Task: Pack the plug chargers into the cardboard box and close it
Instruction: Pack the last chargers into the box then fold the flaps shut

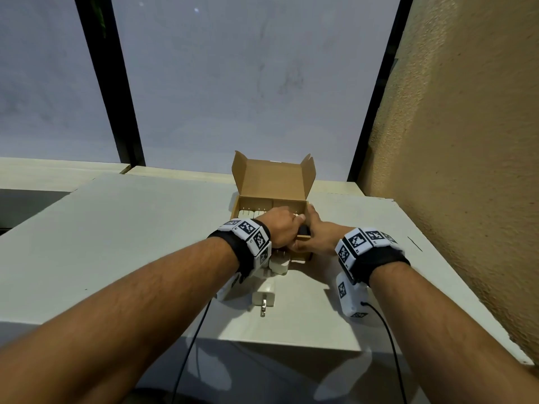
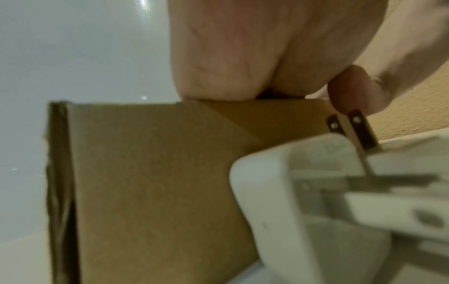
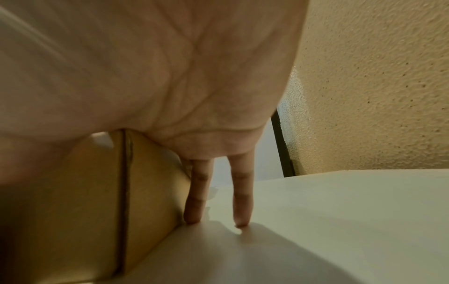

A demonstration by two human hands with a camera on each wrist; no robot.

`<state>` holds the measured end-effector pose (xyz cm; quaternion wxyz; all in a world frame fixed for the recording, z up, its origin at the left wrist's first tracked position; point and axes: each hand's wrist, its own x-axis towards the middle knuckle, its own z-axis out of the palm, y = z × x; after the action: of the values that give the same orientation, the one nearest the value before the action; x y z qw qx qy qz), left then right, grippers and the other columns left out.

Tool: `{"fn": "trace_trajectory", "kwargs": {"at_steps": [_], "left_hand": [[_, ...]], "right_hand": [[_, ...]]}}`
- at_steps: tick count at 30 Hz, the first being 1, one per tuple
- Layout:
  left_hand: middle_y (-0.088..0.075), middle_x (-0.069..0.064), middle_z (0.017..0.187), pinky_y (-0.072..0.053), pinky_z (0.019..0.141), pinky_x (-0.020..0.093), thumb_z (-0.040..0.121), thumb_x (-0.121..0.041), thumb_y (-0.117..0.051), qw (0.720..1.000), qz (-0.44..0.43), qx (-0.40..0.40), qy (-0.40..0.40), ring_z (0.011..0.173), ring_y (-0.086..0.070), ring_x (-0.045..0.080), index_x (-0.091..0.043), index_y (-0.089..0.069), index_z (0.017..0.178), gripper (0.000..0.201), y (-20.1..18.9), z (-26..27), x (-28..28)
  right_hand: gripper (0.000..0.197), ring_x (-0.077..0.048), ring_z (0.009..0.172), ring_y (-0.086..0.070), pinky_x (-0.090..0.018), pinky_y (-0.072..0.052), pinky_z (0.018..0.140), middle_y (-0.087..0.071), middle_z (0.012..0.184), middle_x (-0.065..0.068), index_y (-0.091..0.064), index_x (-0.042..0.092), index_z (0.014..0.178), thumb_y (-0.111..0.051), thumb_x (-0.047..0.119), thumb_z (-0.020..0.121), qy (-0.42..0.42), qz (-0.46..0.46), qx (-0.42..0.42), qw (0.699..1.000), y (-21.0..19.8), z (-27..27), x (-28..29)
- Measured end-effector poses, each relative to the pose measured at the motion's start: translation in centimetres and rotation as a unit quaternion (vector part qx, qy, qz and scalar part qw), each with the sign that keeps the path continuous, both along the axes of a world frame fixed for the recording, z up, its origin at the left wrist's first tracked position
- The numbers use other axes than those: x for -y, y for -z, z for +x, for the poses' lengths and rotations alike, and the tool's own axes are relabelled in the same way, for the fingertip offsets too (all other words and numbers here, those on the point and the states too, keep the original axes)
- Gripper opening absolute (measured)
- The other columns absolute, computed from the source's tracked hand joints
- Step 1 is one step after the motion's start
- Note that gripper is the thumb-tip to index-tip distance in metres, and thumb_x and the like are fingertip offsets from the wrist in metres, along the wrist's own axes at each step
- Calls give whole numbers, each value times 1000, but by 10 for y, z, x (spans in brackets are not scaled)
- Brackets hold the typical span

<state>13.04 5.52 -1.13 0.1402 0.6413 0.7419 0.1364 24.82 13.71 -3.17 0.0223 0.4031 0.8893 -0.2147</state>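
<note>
The brown cardboard box (image 1: 274, 177) stands on the table with its lid up, and white plug chargers (image 1: 251, 213) fill its left half. My left hand (image 1: 281, 228) reaches over the front wall into the box; its fingers are hidden inside, and its palm (image 2: 243, 48) rests on the box's (image 2: 157, 173) top edge. My right hand (image 1: 316, 231) lies against the box's right side. Its straight fingers (image 3: 196, 192) run down that side wall (image 3: 150, 182) to the table. A small dark shape (image 1: 304, 230) shows between the hands. Two white chargers (image 1: 280, 263) (image 1: 264, 298) lie loose in front of the box.
The white table (image 1: 116, 243) has a front edge close to me and open surface on the left. A textured tan wall (image 1: 466, 141) runs close along the right. A window with black frames (image 1: 116, 97) is behind. Thin black cables (image 1: 388, 345) hang from the wrist cameras.
</note>
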Motion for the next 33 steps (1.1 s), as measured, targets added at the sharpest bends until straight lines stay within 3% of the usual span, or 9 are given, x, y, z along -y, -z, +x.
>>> {"fn": "trace_trajectory", "kwargs": {"at_steps": [2,5,10,16,19,23,27,30,33], "left_hand": [[-59,14,107,-36,85,28,105,-31,-23,999,29,45,-5,97,-55,24,-7,-59,104,43,-6,1,7],[-56,11,125,-34,93,27,105,-33,-27,994,89,56,3,114,-51,23,-10,-56,124,43,-11,-6,18],[-52,-2,114,-40,91,26,101,-35,-40,994,100,15,49,107,-51,15,-17,-61,117,32,-15,-25,55],[-50,-8,120,-43,88,19,86,-49,-63,987,-14,-4,160,108,-50,8,-29,-62,119,38,-10,-42,109],[-43,-9,141,-34,100,15,85,-36,-70,971,-61,-33,230,126,-41,8,-32,-52,135,53,3,-39,121],[-36,-6,150,-32,106,19,86,-22,-70,964,-21,-65,258,134,-37,11,-27,-46,141,61,15,-29,122],[-44,-3,144,-42,103,21,84,-21,-73,969,-5,-40,243,125,-48,15,-21,-55,131,51,20,-24,116],[-54,0,131,-54,89,31,80,-31,-77,979,-31,-21,201,102,-59,16,-19,-55,124,51,17,-17,115],[-58,-3,120,-52,79,26,76,-38,-79,983,-57,-5,177,93,-59,14,-21,-52,120,54,12,-15,116]], "right_hand": [[110,-35,133,-45,-42,-35,111,-35,154,-14,19,19,153,-59,58,85,2,6,-20,1000,1,-1,-2],[105,-34,140,-38,-41,-29,115,-25,160,-13,20,20,153,-46,68,86,11,-9,-30,999,2,-3,0],[123,-34,136,-42,-50,-33,113,-29,159,-7,11,38,151,-39,97,55,11,-34,-52,998,2,-8,3],[120,-35,135,-42,-49,-31,113,-32,156,-10,1,32,152,-41,94,60,47,-61,-38,996,-1,-13,0],[104,-36,132,-46,-44,-34,110,-39,152,-12,2,23,154,-39,81,78,74,-31,-36,996,-1,-17,3],[112,-35,134,-44,-47,-36,110,-35,155,-10,6,27,154,-43,85,72,74,-22,-48,996,6,-19,8],[108,-34,133,-46,-44,-40,107,-34,156,-10,4,24,155,-48,78,77,91,0,-52,994,8,-20,11],[107,-35,130,-49,-43,-43,104,-36,155,-11,5,25,154,-48,77,78,93,-6,-50,994,11,-20,10],[108,-36,128,-50,-44,-42,105,-37,154,-11,7,25,154,-49,77,78,89,-7,-63,994,12,-18,10]]}}
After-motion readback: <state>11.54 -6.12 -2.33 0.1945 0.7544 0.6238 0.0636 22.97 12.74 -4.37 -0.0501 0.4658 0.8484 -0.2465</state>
